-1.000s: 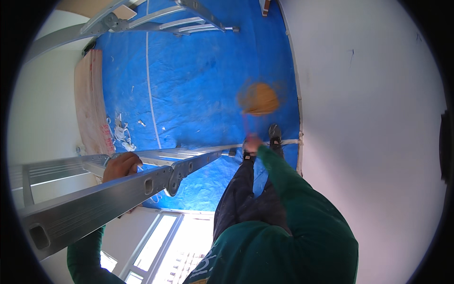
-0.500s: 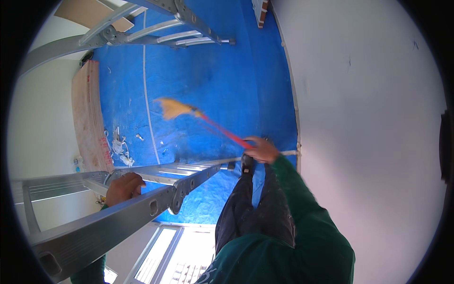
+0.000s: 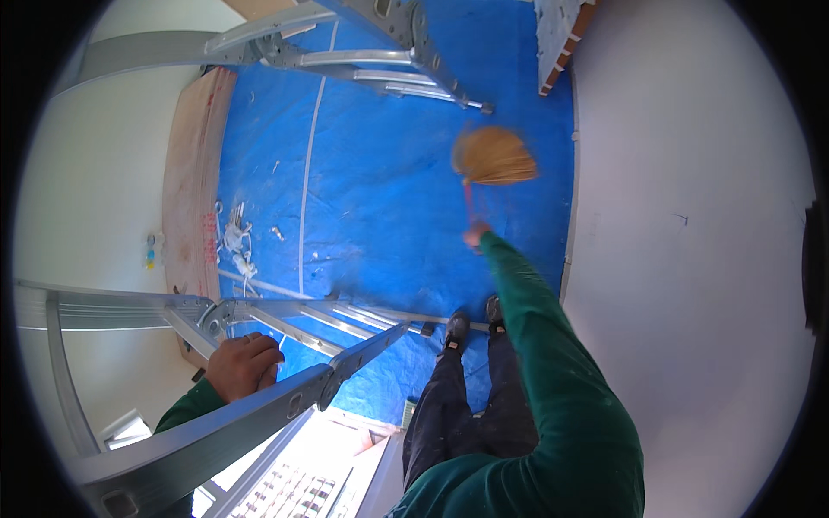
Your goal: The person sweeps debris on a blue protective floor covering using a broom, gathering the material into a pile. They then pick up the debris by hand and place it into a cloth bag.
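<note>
My right hand (image 3: 477, 233), its arm stretched forward, is closed round the red handle of a hand broom (image 3: 496, 157). The fan of tan bristles points away from me over the blue floor sheet (image 3: 389, 198) and is smeared by motion; whether it touches the sheet I cannot tell. At the left, my left hand (image 3: 244, 366) is curled over a rung at the hinge of an aluminium folding ladder (image 3: 229, 432). Its fingertips are partly hidden. Both feet stand on the sheet just right of this ladder's foot.
Another aluminium ladder (image 3: 358, 59) stands ahead. Long wooden boards (image 3: 194, 173) lie along the left wall, with white scraps (image 3: 237, 237) beside them. A pale wall (image 3: 682, 285) bounds the right, and a brick-edged panel (image 3: 561, 39) stands at far right.
The broom has swung from pointing left to pointing ahead and right, as my right arm reached farther forward. My left hand stays on the ladder. The view has shifted a little.
</note>
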The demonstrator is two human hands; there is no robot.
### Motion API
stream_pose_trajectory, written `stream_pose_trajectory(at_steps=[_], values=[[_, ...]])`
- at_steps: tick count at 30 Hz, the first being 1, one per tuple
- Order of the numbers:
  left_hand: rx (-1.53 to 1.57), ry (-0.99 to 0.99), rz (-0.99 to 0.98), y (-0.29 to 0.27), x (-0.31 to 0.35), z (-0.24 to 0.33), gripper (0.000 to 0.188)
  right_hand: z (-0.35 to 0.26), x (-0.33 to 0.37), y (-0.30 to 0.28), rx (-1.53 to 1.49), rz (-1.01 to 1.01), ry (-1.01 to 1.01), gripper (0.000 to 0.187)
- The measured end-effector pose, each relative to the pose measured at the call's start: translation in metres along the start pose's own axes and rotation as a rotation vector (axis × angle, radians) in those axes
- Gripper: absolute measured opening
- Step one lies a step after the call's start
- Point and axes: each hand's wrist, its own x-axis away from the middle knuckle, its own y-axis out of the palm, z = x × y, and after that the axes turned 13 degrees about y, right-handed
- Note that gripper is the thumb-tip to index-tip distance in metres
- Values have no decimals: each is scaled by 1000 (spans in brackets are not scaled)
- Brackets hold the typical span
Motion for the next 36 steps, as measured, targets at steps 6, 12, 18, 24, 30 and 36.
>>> stream_pose_trajectory(at_steps=[6,12,18,24,30,36], values=[[-3,-69,-53,-4,-5,4,14,-139,65,149,-176,-238,-73,40],[3,-69,-55,-8,-6,6,14,-91,188,31,-623,-500,-94,45],[9,-56,-72,-4,-1,0,14,46,248,-87,-409,115,-223,50],[7,-39,-80,-6,-1,-4,14,29,125,-82,-220,418,70,55],[-7,-55,-83,-7,-5,-5,16,-134,-25,-30,-147,131,-46,48],[-10,-65,-68,-4,-3,-9,18,-245,-11,-38,-337,-293,-149,55]])
